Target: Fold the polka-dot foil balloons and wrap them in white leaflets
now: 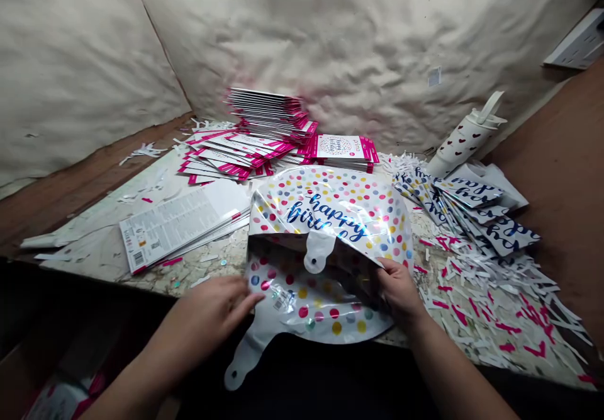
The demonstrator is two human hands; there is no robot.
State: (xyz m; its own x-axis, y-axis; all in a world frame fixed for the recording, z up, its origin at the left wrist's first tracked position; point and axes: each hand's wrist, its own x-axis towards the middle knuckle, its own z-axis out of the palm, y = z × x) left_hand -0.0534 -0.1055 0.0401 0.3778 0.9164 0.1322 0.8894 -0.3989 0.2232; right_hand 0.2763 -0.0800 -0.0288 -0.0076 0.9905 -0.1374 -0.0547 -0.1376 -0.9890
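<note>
And here's the foil balloon (325,199), flopped over the table's (97,221) near edge, 2 hands on it: left hand (219,303) pinching the left rim, right hand (400,291) pinching the right. Probably light, limp, slippery, easily creased; flat rims look the safest hold.

Soft light leaves the wall (330,42) pale at twelve o'clock, deep shadow at six. Glare streaks the balloon (325,217); edges look stretched.
</note>
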